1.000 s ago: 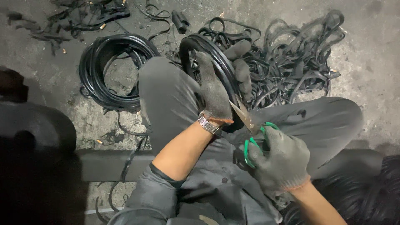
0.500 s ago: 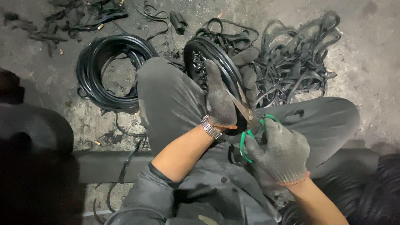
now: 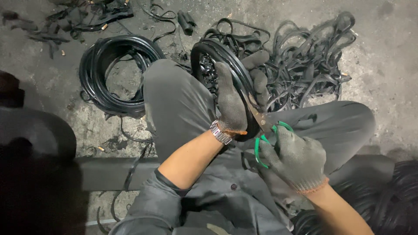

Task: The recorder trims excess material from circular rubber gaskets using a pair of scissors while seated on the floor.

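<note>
Between our knees, at the middle of the scene, we hold a black rubber ring [image 3: 226, 61] upright. Our left hand [image 3: 233, 102], in a grey knit glove, is closed around the ring's near right rim, thumb on the inner side and fingers [image 3: 257, 72] wrapped over the outer side. Our right hand [image 3: 298, 159], gloved the same, is closed through the green handles of a pair of scissors [image 3: 263, 130], whose blades meet the ring's rim just below the left hand. We see a metal wristwatch [image 3: 220, 132] on the left wrist.

Far left on the concrete floor [image 3: 383, 56] lies a coil of black rubber hoops [image 3: 115, 74], near our left knee but apart from it. Far right spreads a tangled heap of cut black strips [image 3: 305, 61], just behind the ring. More scraps [image 3: 87, 17] lie along the far left edge. We make out no packages or labels. Bare floor shows at the far right corner and left of the coil.
</note>
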